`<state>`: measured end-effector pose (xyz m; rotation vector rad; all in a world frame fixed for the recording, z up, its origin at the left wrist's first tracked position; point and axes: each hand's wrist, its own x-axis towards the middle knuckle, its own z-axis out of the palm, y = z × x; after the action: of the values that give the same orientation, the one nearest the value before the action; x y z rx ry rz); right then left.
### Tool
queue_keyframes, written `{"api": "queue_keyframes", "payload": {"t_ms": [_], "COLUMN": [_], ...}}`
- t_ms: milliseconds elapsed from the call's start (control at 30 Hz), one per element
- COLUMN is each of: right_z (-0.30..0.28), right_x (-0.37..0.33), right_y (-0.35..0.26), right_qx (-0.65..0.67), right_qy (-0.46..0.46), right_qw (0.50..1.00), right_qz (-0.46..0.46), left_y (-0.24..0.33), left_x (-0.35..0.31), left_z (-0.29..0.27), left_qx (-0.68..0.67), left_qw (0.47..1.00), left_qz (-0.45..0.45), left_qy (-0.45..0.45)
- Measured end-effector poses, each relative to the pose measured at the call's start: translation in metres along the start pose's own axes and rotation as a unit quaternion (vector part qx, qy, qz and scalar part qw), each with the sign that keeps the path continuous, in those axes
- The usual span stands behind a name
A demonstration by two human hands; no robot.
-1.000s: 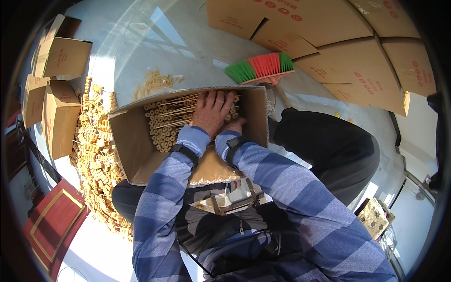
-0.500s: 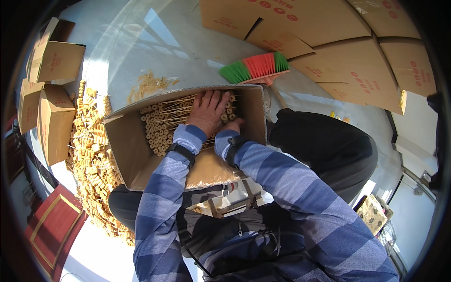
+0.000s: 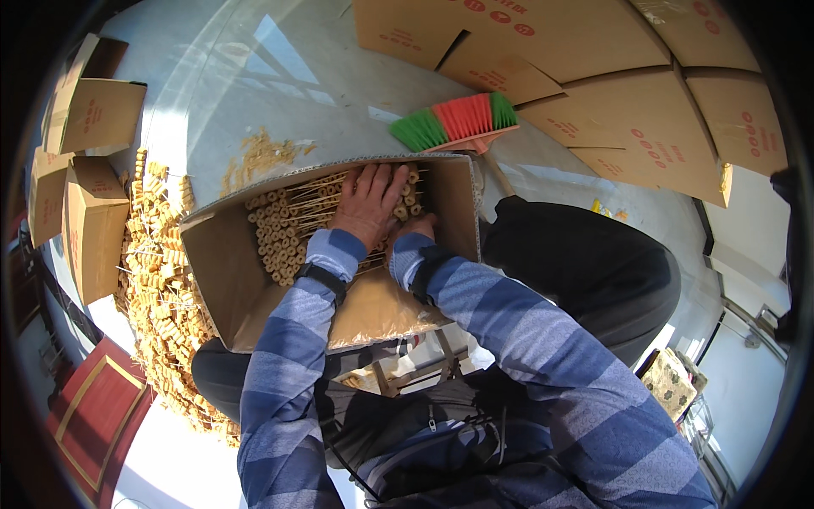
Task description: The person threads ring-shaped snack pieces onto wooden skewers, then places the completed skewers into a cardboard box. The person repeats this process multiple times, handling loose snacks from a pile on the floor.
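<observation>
Skewered rings [image 3: 280,243] are packed in an open cardboard box [image 3: 212,284], with thin sticks [image 3: 315,202] lying across the middle. The left hand [image 3: 367,204] is laid over the bundle, its fingers slightly spread; whether anything is gripped cannot be told. The right hand [image 3: 414,227] is set just beside it, its fingers largely hidden and their hold undeterminable. Sticks could be snapped or rings cracked if pressed unevenly; rows could be made to slump toward the bare near side of the box, where no support is given; fingers could be pricked by stick ends. The floor [image 3: 339,106] is grey and sunlit, marked by scattered debris [image 3: 263,159]. A red-and-green broom [image 3: 462,123] is placed beyond the box, a heap of skewered pieces [image 3: 165,293] at left, and cartons [image 3: 649,140] at right.
</observation>
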<state>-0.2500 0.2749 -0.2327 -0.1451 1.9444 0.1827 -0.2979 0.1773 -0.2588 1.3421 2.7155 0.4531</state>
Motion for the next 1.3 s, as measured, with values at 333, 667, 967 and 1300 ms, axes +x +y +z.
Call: {"api": "queue_keyframes", "payload": {"t_ms": [333,667,967,1300], "right_z": [0.004,-0.005,0.006,-0.007], "right_x": [-0.004,-0.011,0.003,-0.014], "right_y": [0.005,0.005,0.004,0.004], "right_qx": [-0.007,-0.016,0.001,-0.034], "right_qy": [0.037,0.006,0.016,-0.024], "right_qw": [0.999,1.000,1.000,0.999], "right_qz": [-0.025,-0.025,0.011,-0.001], "left_y": [0.001,0.001,0.000,-0.005], "left_x": [-0.001,-0.003,-0.004,0.003], "left_z": [0.001,0.007,0.012,0.015], "left_qx": [-0.018,-0.027,-0.002,-0.047], "left_qw": [1.000,1.000,1.000,0.996], "left_qz": [-0.001,0.000,-0.003,0.006], "left_qy": [-0.002,0.010,-0.029,-0.072]}}
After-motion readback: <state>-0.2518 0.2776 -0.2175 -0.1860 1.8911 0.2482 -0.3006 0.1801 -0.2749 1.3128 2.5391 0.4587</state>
